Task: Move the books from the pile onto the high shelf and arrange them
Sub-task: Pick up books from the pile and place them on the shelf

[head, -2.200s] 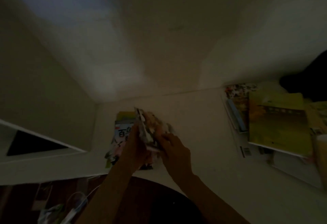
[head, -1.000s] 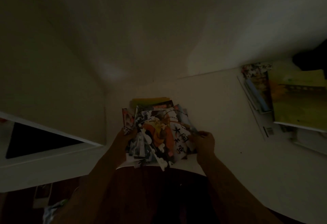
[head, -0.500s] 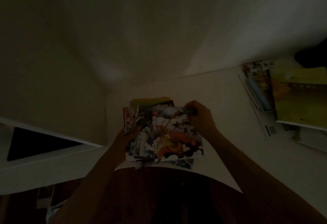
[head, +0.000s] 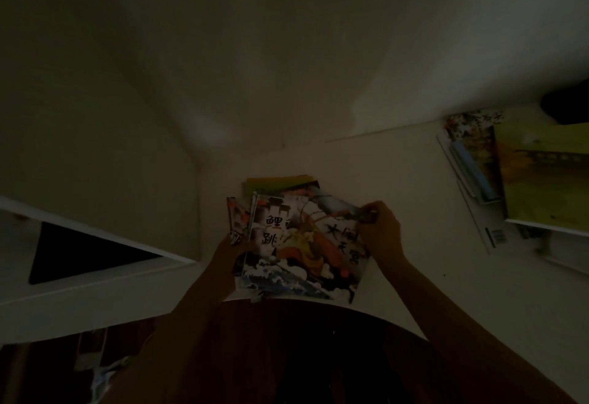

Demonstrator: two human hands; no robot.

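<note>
The scene is very dim. A stack of thin picture books (head: pixel 306 244) lies on the white shelf surface (head: pixel 414 276), against the left side wall. The top book has a colourful cover with black characters. My left hand (head: pixel 234 245) holds the stack's left edge, partly hidden behind the covers. My right hand (head: pixel 381 229) pinches the top book's upper right corner. A yellow book (head: pixel 277 180) peeks out at the far end of the stack. A second pile of books (head: pixel 535 180), topped by a yellow-green cover, lies at the right.
The white side wall (head: pixel 95 148) meets the back wall just behind the stack. A white frame with a dark opening (head: pixel 83 253) sits lower left. Dark wooden floor (head: pixel 287 355) shows below the shelf edge. A dark object (head: pixel 567 103) sits at the far right.
My right hand moved from the stack's right edge up to the top book's upper right corner. The top cover now lies flatter, and another cover with characters shows at its left.
</note>
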